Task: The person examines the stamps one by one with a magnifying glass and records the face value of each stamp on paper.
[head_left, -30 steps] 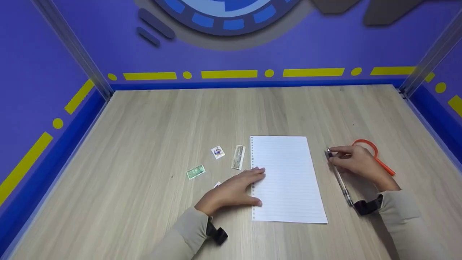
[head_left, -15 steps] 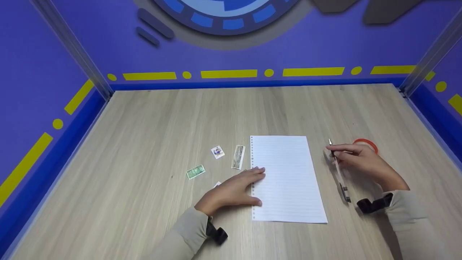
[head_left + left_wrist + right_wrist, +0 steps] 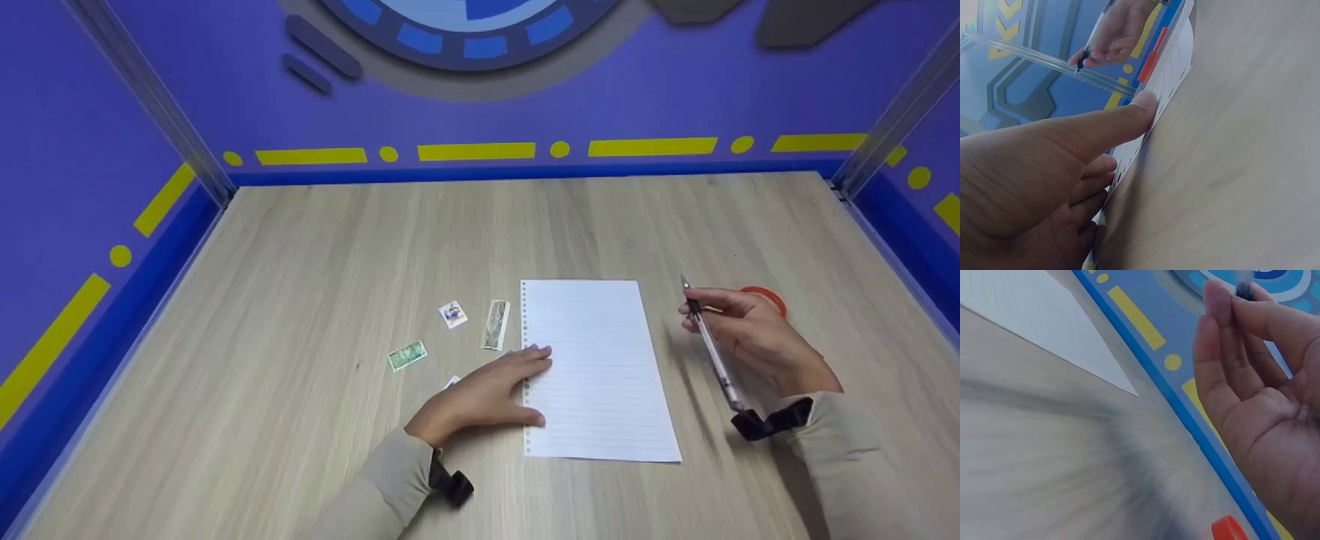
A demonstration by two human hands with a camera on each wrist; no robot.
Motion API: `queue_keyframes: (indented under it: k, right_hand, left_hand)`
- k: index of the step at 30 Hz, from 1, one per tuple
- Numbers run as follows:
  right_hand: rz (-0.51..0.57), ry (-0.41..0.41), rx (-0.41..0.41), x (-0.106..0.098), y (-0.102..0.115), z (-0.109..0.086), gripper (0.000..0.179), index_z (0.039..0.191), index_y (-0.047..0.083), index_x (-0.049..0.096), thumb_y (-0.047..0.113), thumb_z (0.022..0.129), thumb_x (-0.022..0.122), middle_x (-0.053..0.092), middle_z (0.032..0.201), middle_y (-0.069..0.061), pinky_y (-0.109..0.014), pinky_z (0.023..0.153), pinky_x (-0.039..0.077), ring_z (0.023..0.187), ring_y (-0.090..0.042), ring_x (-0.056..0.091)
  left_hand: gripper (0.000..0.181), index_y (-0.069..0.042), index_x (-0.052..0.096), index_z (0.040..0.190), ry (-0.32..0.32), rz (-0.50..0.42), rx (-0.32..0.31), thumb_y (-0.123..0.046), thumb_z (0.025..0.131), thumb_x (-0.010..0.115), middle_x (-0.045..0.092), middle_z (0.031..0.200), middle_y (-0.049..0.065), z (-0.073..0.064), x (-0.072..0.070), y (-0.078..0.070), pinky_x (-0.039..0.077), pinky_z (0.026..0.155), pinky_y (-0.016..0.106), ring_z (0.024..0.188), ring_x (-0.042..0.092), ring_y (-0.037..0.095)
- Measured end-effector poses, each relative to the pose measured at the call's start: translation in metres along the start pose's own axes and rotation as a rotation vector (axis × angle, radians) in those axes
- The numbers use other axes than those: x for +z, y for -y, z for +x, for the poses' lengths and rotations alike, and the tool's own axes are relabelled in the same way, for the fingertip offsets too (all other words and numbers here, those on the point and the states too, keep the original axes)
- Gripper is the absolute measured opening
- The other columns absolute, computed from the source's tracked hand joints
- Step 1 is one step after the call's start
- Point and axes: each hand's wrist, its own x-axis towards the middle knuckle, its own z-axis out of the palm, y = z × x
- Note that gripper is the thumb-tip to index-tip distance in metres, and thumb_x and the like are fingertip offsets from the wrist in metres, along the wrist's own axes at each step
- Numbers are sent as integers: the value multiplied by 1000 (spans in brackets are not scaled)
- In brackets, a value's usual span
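My right hand pinches a clear-barrelled pen near its dark grip, tip pointing away from me. The pen is raised over the table, right of a lined sheet of paper. My left hand rests with extended fingers on the sheet's left, hole-punched edge; in the left wrist view its thumb lies on that edge. Behind the right hand, an orange-rimmed magnifying glass is mostly hidden, its handle covered in the head view. In the right wrist view the pen shows between thumb and fingertips.
Left of the sheet lie a long grey stamp, a small white stamp with a picture and a green stamp. Another small piece is partly covered by the left hand. Purple-blue walls border the wooden table.
My right hand has lifted the pen off the table and turned it, with its tip now bare and pointing away. The left hand and the paper have stayed in place.
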Motion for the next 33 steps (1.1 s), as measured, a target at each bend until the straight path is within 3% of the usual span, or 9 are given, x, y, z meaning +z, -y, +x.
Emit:
queue_keyframes:
  k: [3, 8, 14, 22, 33]
  right_hand:
    - [3, 25, -1, 6, -2, 3, 37, 120, 0, 64, -16, 92, 46, 70, 109, -10, -27, 89, 56, 102, -17, 68]
    - [-53, -1, 85, 13, -3, 3, 30, 114, 4, 63, -12, 93, 48, 68, 105, -6, -24, 87, 56, 97, -13, 68]
    - [-211, -88, 128, 19, -9, 4, 24, 110, 4, 65, -8, 93, 52, 67, 100, 0, -20, 82, 57, 91, -7, 67]
    - [-472, -136, 266, 36, -10, 10, 24, 112, -1, 60, 11, 92, 63, 69, 96, 0, -26, 82, 58, 86, -7, 67]
    - [-651, -179, 246, 70, -18, 25, 28, 105, -3, 60, 16, 86, 71, 65, 86, 4, -23, 73, 54, 76, -11, 63]
  left_hand:
    - [77, -5, 40, 146, 0, 1, -2, -29, 81, 76, 32, 157, 4, 0, 0, 0, 20, 121, 32, 147, 24, 21]
    - [77, -5, 40, 146, 3, -4, 0, -29, 82, 76, 32, 157, 4, 1, 0, 0, 20, 121, 33, 147, 24, 21]
    - [77, -5, 40, 146, 2, -4, -7, -29, 82, 76, 32, 157, 3, 1, 1, 1, 21, 121, 33, 147, 24, 21]
    - [75, -5, 42, 144, -8, -7, -8, -29, 82, 76, 31, 157, 3, -1, 0, -1, 20, 121, 33, 147, 24, 20]
    - [75, -4, 43, 144, -18, 25, 9, -31, 82, 75, 31, 157, 5, 0, 2, -2, 20, 121, 32, 147, 24, 21]
